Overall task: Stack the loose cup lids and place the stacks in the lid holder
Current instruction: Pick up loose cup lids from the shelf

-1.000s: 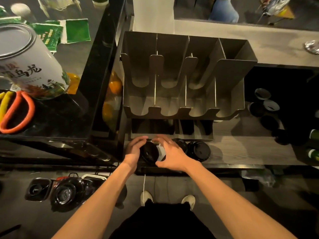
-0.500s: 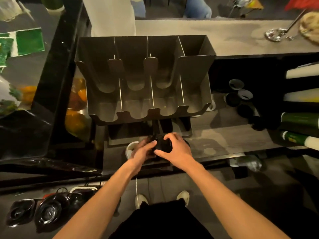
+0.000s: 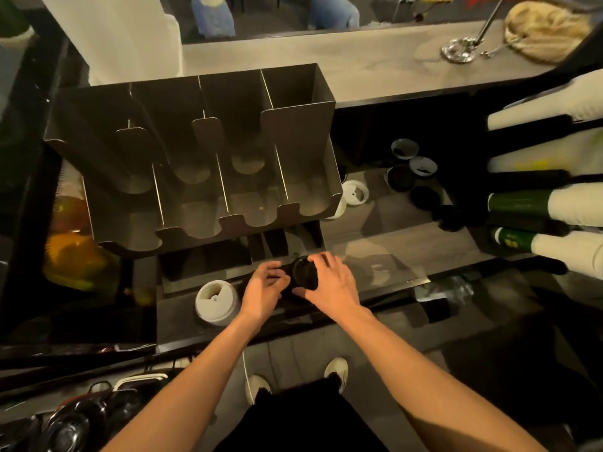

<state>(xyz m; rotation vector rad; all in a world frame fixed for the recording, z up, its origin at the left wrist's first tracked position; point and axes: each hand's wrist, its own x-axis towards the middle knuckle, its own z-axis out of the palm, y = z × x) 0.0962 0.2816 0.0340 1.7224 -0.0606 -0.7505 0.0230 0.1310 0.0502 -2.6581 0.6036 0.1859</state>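
Left hand (image 3: 262,293), right hand (image 3: 331,288) grip seemingly stacked lids (image 3: 305,273).

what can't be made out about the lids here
1. Head view: how many black lids are stacked; the left hand and right hand gripping them cover most.
2. Head view: the dark lids at far right merge into shadow, too dim to count.
3. Head view: slots beneath the lid holder, hidden by its front.

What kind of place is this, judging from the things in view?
Probably a café or drinks bar, behind the counter: a metal lid holder, sleeves of paper cups at the right, and black lids held between the left hand and right hand.
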